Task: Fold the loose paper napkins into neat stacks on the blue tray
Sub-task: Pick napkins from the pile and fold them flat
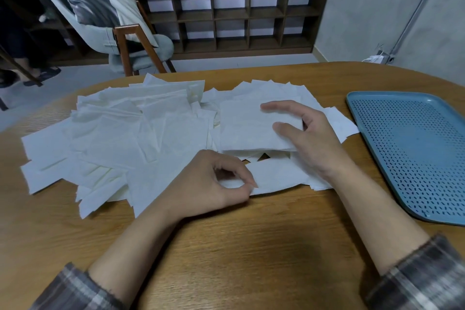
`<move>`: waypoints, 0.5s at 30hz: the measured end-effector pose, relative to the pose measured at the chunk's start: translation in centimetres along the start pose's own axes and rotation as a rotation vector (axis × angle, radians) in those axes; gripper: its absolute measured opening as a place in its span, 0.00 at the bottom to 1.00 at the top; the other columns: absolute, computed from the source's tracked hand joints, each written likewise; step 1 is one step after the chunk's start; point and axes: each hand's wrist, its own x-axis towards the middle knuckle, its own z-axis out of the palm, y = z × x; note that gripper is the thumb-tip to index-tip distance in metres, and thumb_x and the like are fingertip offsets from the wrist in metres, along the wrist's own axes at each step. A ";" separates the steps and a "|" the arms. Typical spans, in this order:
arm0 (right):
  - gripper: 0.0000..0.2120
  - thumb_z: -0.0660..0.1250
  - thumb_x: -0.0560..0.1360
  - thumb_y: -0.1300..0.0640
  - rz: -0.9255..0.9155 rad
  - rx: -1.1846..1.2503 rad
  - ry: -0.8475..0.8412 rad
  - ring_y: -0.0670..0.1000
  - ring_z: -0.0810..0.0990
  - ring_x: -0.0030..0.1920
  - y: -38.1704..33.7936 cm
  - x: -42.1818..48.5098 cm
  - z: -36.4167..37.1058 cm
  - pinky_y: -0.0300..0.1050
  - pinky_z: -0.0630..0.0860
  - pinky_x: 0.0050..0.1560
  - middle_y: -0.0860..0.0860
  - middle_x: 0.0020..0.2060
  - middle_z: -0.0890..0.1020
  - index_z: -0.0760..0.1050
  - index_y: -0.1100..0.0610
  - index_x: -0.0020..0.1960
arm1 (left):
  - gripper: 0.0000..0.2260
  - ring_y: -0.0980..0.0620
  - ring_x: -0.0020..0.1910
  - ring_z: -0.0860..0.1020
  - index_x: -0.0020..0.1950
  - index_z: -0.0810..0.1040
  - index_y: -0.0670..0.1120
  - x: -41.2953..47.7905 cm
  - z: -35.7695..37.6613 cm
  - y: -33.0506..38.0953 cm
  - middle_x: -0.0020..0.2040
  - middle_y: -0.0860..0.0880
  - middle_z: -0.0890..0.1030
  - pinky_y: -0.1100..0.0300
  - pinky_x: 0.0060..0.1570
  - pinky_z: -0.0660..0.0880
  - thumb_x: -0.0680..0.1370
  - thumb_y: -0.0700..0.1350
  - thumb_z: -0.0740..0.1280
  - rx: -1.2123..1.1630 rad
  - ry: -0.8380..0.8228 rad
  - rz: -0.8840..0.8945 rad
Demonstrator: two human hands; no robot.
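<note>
On my feed, the left hand [214, 184] pinches one napkin [276, 176]; the right hand [312, 138] rests spread on a heap [125, 133] too many to count, near one tray [415, 148].

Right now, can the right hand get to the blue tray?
Probably yes. The blue tray lies just right of the right hand, with only bare table and a napkin corner between.
</note>
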 end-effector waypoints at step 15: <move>0.18 0.66 0.80 0.69 0.046 0.010 -0.027 0.32 0.75 0.66 -0.1 0.0 -0.1 0.24 0.67 0.64 0.35 0.60 0.84 0.85 0.50 0.62 | 0.10 0.56 0.40 0.78 0.44 0.87 0.54 -0.1 0.0 0.5 0.41 0.56 0.84 0.66 0.43 0.72 0.75 0.38 0.75 0.108 -0.069 -0.008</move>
